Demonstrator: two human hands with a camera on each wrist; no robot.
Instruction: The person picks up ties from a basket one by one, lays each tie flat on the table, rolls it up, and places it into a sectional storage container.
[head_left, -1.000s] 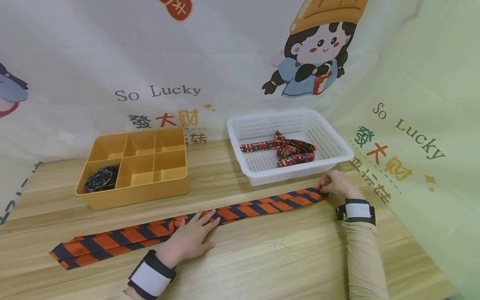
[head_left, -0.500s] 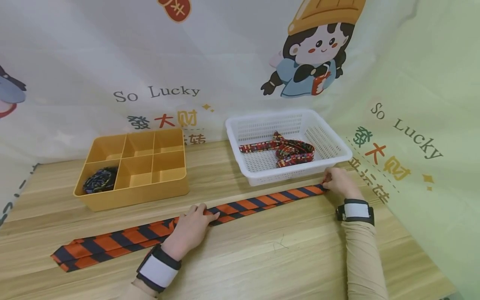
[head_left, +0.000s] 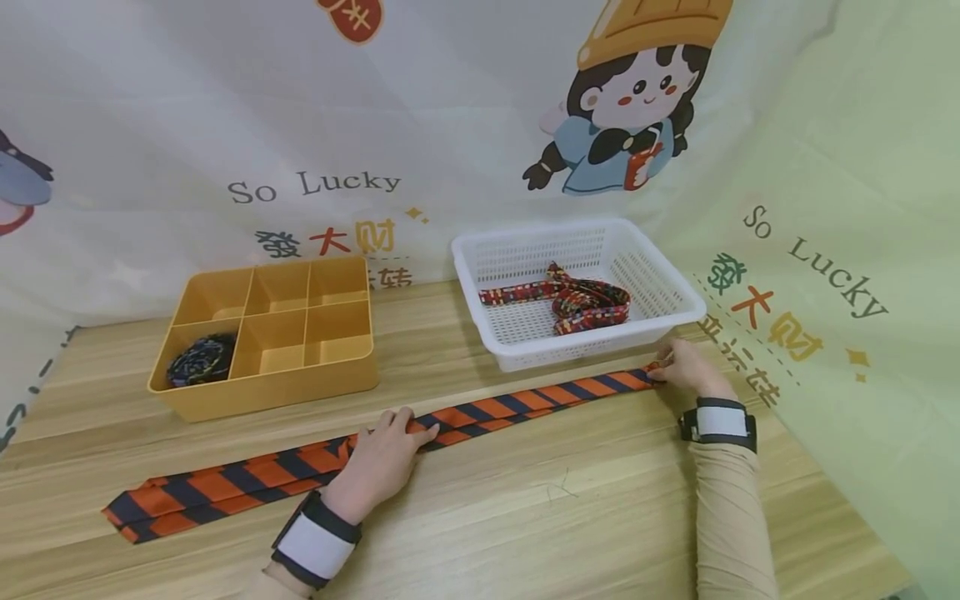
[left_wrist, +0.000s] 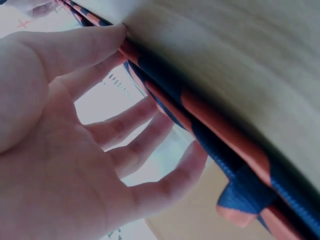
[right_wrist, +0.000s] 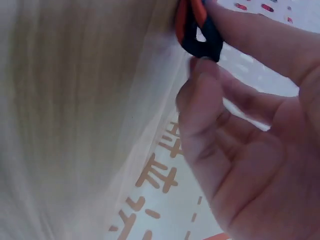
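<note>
An orange and navy striped necktie (head_left: 247,479) lies lengthwise across the table, folded along its length, its wide end at the left. Around its middle my left hand (head_left: 382,458) holds the edges, with the thumb on the near side and bent fingers over the far side, as the left wrist view shows. My right hand (head_left: 692,369) pinches the narrow end near the white basket. In the right wrist view, that tip of the necktie (right_wrist: 202,42) forms a small loop between thumb and fingers. A fabric keeper loop (left_wrist: 245,192) sticks out from the tie in the left wrist view.
A yellow divided box (head_left: 277,387) stands at the back left, a dark rolled tie (head_left: 201,360) in its front left compartment. Behind the right hand sits a white perforated basket (head_left: 577,350) holding a red patterned tie (head_left: 592,304). Printed cloth (head_left: 450,100) hangs behind the table.
My left hand has gone from lying flat with spread fingers to gripping the tie's edges, and the middle section looks narrower. The right hand has shifted slightly right, still pinching the narrow end.
</note>
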